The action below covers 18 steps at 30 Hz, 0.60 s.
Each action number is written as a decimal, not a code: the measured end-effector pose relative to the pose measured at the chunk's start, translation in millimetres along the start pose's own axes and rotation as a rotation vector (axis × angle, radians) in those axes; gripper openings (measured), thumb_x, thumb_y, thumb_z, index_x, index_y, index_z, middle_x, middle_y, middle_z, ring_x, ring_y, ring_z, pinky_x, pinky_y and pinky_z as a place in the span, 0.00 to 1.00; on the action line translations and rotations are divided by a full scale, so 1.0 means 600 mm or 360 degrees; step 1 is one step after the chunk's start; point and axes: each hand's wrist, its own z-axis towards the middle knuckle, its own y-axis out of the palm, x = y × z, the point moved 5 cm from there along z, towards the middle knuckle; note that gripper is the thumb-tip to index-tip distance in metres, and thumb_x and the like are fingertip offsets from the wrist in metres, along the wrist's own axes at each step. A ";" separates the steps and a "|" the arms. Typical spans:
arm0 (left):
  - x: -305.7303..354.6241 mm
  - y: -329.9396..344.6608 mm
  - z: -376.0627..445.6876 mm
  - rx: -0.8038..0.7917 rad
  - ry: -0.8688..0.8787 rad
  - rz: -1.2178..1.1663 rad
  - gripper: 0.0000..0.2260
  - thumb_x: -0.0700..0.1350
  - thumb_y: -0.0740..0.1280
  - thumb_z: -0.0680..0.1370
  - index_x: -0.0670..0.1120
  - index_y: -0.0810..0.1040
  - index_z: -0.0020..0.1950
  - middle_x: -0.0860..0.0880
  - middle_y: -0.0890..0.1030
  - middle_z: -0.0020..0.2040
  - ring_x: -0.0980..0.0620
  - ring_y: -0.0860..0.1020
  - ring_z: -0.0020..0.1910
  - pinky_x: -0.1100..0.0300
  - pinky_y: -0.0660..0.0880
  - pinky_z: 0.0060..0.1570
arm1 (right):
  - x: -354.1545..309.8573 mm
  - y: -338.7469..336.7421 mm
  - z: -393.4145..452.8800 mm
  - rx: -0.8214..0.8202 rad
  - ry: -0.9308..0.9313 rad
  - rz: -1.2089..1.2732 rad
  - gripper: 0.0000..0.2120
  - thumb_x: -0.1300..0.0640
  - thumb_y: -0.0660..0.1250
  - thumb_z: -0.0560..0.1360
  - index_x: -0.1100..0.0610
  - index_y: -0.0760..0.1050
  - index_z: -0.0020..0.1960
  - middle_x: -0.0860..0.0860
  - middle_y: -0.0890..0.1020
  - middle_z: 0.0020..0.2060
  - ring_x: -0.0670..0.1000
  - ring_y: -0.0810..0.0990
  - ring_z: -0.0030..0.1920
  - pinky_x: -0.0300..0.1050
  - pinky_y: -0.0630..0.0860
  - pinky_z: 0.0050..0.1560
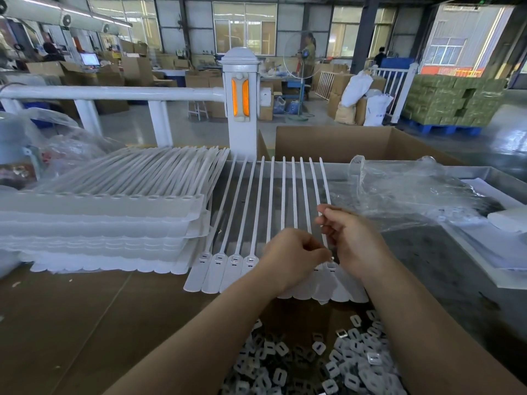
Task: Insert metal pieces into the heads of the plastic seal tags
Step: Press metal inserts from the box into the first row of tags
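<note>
From the head view, we're mid-insertion on the strip of seal tags (273, 223) lying flat on the bench (85, 323), straps pointing away, heads toward the person. The left hand (291, 256) is down over the middle of the row, fingers (320, 253) curled in and pinching something small and shiny at the tips, which looks like a metal piece (331, 258), right above a tag head near the right end of the strip. The right hand (346, 238) is close beside it, fingers (325, 223) curled and pinching one of the straps on the right side (steadying it, by the look of things).

Four heads at the left of the row (226, 259) show their slots plainly; whether they're already filled I can't tell. The heads under the hands are hidden.

Supply is close: a heap of loose pieces (328, 363) sits near the person between the forearms. A stack of further tag strips (108, 218) waits at left, crumpled plastic wrap (413, 192) at right.

Next move, I'd say: line the piece up square with the slot and press it home, keeping that strap held so the head doesn't skate.
</note>
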 end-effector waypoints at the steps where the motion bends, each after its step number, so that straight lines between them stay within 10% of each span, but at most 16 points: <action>1: 0.000 0.005 0.002 0.0039 0.0005 0.0061 0.05 0.53 0.71 0.76 0.54 0.82 0.43 0.55 0.81 0.38 0.61 0.78 0.37 0.63 0.76 0.37 | 0.001 0.000 0.001 -0.0004 0.0011 0.0006 0.08 0.59 0.64 0.80 0.56 0.82 0.51 0.49 0.82 0.35 0.47 0.76 0.39 0.44 0.69 0.45; 5: -0.001 0.014 0.005 0.0223 0.0006 0.0274 0.06 0.57 0.70 0.76 0.56 0.84 0.46 0.56 0.84 0.43 0.54 0.79 0.48 0.52 0.75 0.53 | 0.006 0.001 0.005 -0.0013 0.0026 -0.0024 0.08 0.58 0.64 0.79 0.54 0.83 0.50 0.48 0.83 0.34 0.45 0.75 0.36 0.43 0.68 0.43; 18: 0.016 0.013 -0.007 0.0407 0.0353 0.0565 0.06 0.56 0.68 0.76 0.57 0.84 0.48 0.55 0.79 0.43 0.52 0.76 0.48 0.53 0.74 0.49 | 0.004 -0.001 0.007 -0.0003 0.0023 -0.0090 0.08 0.58 0.65 0.78 0.54 0.84 0.50 0.47 0.84 0.35 0.46 0.77 0.38 0.45 0.68 0.45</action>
